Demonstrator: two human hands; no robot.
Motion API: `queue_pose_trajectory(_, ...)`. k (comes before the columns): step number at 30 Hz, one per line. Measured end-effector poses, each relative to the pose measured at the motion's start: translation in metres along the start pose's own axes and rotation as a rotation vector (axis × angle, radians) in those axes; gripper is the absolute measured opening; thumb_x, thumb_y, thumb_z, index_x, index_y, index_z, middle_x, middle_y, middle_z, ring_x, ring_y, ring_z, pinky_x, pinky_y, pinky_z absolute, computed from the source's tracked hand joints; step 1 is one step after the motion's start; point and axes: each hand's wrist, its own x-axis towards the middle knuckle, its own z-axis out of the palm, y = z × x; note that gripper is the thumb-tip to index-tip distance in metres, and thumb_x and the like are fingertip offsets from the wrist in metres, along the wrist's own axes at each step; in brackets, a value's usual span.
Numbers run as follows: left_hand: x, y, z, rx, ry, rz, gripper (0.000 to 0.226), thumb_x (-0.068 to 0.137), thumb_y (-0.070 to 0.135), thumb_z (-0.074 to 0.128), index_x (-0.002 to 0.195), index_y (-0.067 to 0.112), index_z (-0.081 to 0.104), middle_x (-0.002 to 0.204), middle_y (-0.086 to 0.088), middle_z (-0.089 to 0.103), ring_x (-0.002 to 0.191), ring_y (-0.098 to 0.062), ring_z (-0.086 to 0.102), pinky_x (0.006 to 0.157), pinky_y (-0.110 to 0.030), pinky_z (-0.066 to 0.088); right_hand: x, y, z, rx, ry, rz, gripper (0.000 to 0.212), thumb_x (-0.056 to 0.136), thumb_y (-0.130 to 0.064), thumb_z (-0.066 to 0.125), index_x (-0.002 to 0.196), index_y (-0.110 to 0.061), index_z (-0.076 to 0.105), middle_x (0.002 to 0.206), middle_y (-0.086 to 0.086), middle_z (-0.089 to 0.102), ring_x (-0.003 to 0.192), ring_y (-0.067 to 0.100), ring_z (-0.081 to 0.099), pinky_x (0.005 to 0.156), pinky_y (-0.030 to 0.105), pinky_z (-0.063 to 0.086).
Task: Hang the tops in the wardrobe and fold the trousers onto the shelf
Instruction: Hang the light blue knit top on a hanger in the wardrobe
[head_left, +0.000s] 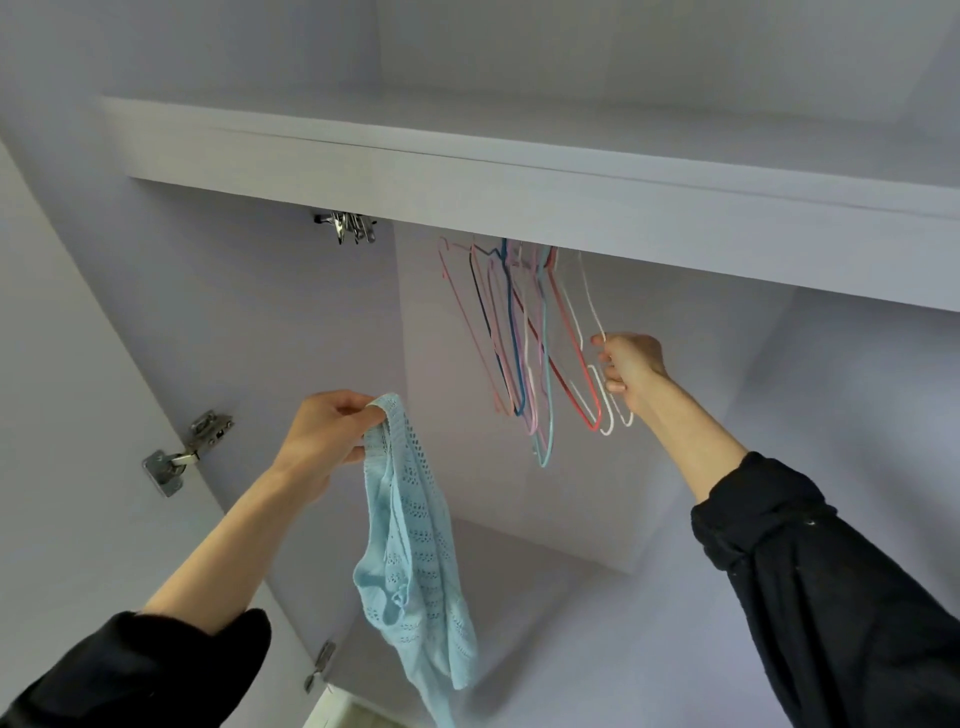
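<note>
Top (410, 545) hem cut off below; hanger (597, 332) hooks hidden.

Metal hinges (187, 452) on the open door (62, 415).

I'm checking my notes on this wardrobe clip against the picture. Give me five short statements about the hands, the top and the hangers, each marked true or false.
1. The left hand grips a light blue knitted top. True.
2. The right hand hangs empty. False: it holds a white hanger.
3. The top is already on a hanger. False: it dangles from the left hand.
4. Several coloured hangers hang under the shelf. True.
5. Trousers lie on the shelf. False: none visible.
</note>
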Motion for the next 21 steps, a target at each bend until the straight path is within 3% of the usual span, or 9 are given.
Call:
queue_pose_trajectory(4,-0.002,-0.003,0.002,0.014,-0.023,-0.017,0.012,0.089,0.006,0.060,0.080,0.011,0.067,0.073,-0.001,0.069,0.062,-0.008,0.067,0.058,-0.022,0.052,0.000,0.004,-0.011,-0.096,0.106,-0.125,0.021,0.090,-0.014,0.052,0.095,0.003,0.064,0.064,0.003,0.046,0.050,0.016,0.034,0.039,0.019,0.030)
queue_pose_trajectory(9,-0.007,-0.004,0.010,0.006,-0.083,-0.016,0.011,0.088,0.004,0.060,0.081,0.009,0.067,0.071,0.000,0.070,0.065,-0.010,0.068,0.058,-0.022,0.053,-0.012,0.022,-0.031,-0.252,0.250,-0.196,0.041,0.090,-0.036,0.055,0.060,-0.009,0.051,0.058,0.004,0.047,0.066,0.028,0.047,0.069,0.041,0.050)
queue_pose_trajectory(11,-0.011,-0.005,0.013,0.003,-0.088,-0.013,0.011,0.088,0.003,0.060,0.081,0.009,0.067,0.073,-0.002,0.069,0.065,-0.010,0.068,0.058,-0.023,0.053,-0.018,0.036,-0.043,-0.255,0.258,-0.154,0.049,0.088,-0.043,0.057,0.053,-0.012,0.044,0.058,0.008,0.048,0.062,0.028,0.047,0.064,0.040,0.048)
queue_pose_trajectory(13,-0.014,-0.006,0.017,-0.015,-0.062,-0.006,0.010,0.087,0.002,0.059,0.081,0.008,0.066,0.075,-0.004,0.068,0.066,-0.012,0.067,0.059,-0.023,0.053,-0.028,0.052,-0.060,-0.171,0.215,-0.078,0.053,0.084,-0.050,0.061,0.052,-0.015,0.036,0.053,0.005,0.042,0.050,0.024,0.041,0.050,0.032,0.038)
queue_pose_trajectory(15,-0.017,-0.006,0.019,-0.048,-0.036,-0.005,0.010,0.087,0.002,0.059,0.080,0.007,0.065,0.076,-0.006,0.068,0.068,-0.014,0.067,0.060,-0.025,0.054,-0.041,0.069,-0.073,-0.084,0.172,-0.033,0.055,0.080,-0.054,0.064,0.053,-0.019,0.031,0.047,0.000,0.035,0.043,0.018,0.032,0.045,0.026,0.030)
queue_pose_trajectory(17,-0.021,-0.007,0.023,-0.053,-0.047,-0.009,0.009,0.086,0.001,0.060,0.080,0.006,0.065,0.077,-0.008,0.067,0.070,-0.018,0.067,0.065,-0.029,0.055,-0.054,0.085,-0.084,-0.016,0.154,-0.034,0.055,0.081,-0.051,0.066,0.052,-0.020,0.031,0.042,-0.003,0.032,0.044,0.016,0.032,0.050,0.027,0.033)
queue_pose_trajectory(19,-0.025,-0.008,0.026,-0.036,-0.085,-0.011,0.009,0.086,0.000,0.059,0.082,0.005,0.065,0.078,-0.010,0.067,0.073,-0.021,0.066,0.070,-0.033,0.057,-0.065,0.096,-0.090,0.053,0.100,-0.048,0.045,0.085,-0.042,0.065,0.055,-0.015,0.044,0.045,-0.001,0.041,0.048,0.016,0.040,0.060,0.030,0.043)
queue_pose_trajectory(21,-0.030,-0.011,0.031,-0.023,-0.122,-0.011,0.010,0.086,-0.002,0.059,0.082,0.005,0.065,0.077,-0.009,0.066,0.070,-0.019,0.066,0.067,-0.030,0.057,-0.074,0.099,-0.092,0.138,-0.019,-0.014,0.025,0.089,-0.035,0.060,0.078,-0.013,0.058,0.056,0.002,0.052,0.055,0.015,0.049,0.066,0.028,0.047)
